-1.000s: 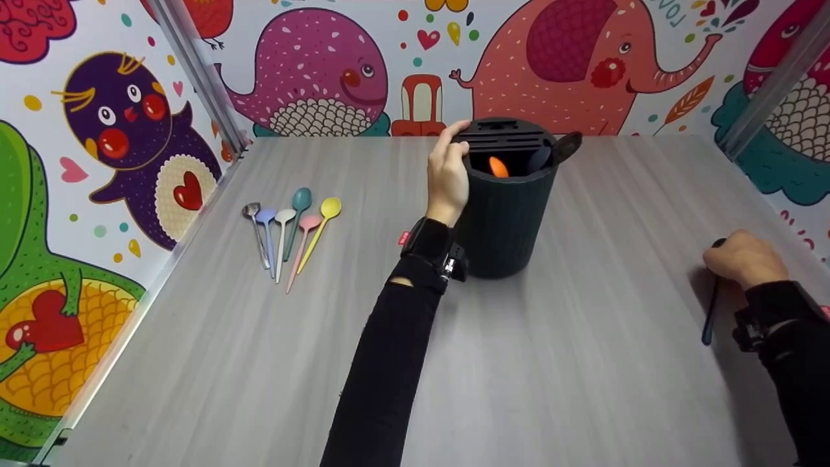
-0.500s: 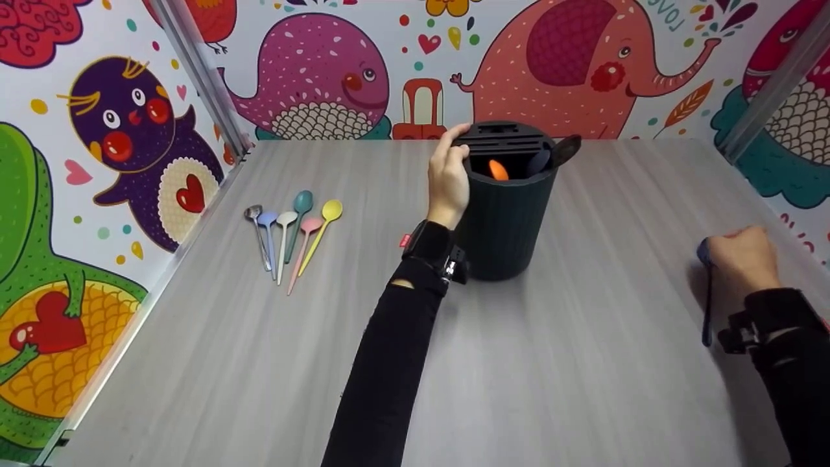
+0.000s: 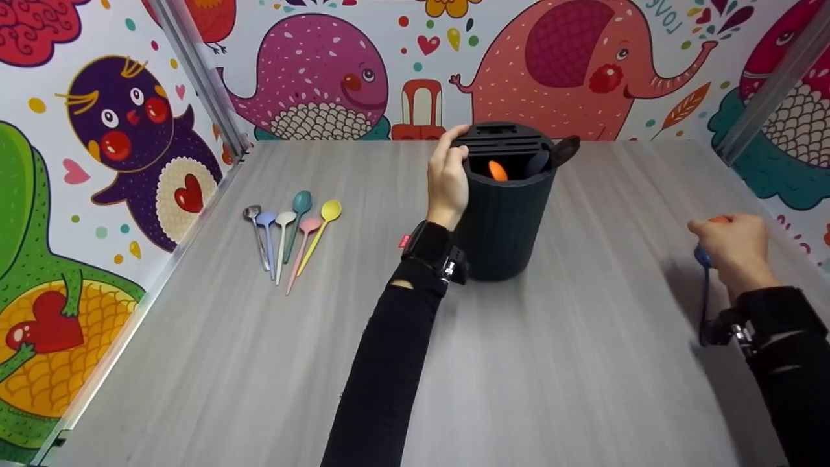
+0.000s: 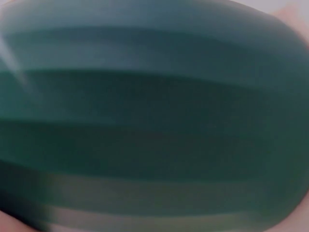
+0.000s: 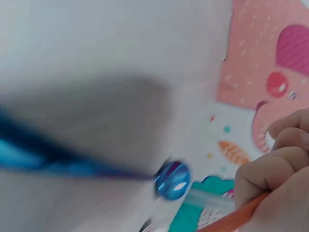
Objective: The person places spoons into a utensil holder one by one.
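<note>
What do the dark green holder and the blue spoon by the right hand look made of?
Dark green holder: probably plastic, matte; its ribbed wall shows only soft sheen. Blue spoon: probably metal, polished or coated; its bowl shows bright, glossy highlights.

The left arm [image 3: 382,370] is stretched forward from the desk's [image 3: 551,389] near edge, and the left hand [image 3: 449,183] is held raised, fingers bent, toward the far edge. The right arm [image 3: 781,383] is extended beside the right edge, the right hand [image 3: 739,251] curled into a grip. Both wrists [image 3: 430,242] are wrapped in black bands.
</note>
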`<state>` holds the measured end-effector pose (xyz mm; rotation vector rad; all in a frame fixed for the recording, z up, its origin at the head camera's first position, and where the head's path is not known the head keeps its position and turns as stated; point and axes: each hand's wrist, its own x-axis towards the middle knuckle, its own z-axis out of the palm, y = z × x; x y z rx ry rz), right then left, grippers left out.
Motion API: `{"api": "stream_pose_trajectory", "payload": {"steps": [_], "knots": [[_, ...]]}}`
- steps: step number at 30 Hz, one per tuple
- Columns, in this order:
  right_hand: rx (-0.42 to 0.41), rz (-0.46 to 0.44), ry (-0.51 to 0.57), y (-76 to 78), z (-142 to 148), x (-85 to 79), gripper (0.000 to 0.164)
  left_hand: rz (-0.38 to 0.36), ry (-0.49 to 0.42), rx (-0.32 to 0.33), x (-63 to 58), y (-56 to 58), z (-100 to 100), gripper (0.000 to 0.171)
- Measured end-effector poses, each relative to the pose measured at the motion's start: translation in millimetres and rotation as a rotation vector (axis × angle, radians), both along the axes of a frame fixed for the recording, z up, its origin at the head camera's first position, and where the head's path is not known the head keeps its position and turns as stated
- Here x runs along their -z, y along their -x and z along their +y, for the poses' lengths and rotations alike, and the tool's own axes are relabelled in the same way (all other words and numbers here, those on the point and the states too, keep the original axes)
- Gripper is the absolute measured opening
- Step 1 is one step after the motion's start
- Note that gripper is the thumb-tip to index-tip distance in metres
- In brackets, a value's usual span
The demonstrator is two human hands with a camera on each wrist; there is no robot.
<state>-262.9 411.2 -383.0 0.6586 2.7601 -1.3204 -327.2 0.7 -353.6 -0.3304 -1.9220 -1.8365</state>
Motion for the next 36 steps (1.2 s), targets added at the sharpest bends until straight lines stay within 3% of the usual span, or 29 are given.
{"api": "stream_pose_trajectory", "payload": {"steps": [4,9,14,23,36], "knots": [[-0.043,0.05,0.024,0.8,-18.4,-5.7,0.045,0.002,-0.005,0.006,0.0,-0.4,0.0,0.047],[-0.044,0.174,0.201,0.8,-41.7,-12.5,0.02,0.001,-0.007,0.01,1.3,0.0,-0.8,0.047],[-0.048,0.318,0.468,1.2,-61.1,-17.6,0.032,0.004,0.007,0.014,0.6,-0.2,-1.9,0.047],[-0.093,0.429,0.803,0.6,-89.0,-29.3,0.028,-0.017,0.036,0.019,0.0,-0.8,-3.5,0.048],[-0.155,0.609,0.976,3.0,-132.4,-54.1,0.023,-0.035,0.04,0.06,-2.4,-0.4,-5.5,0.049]]}}
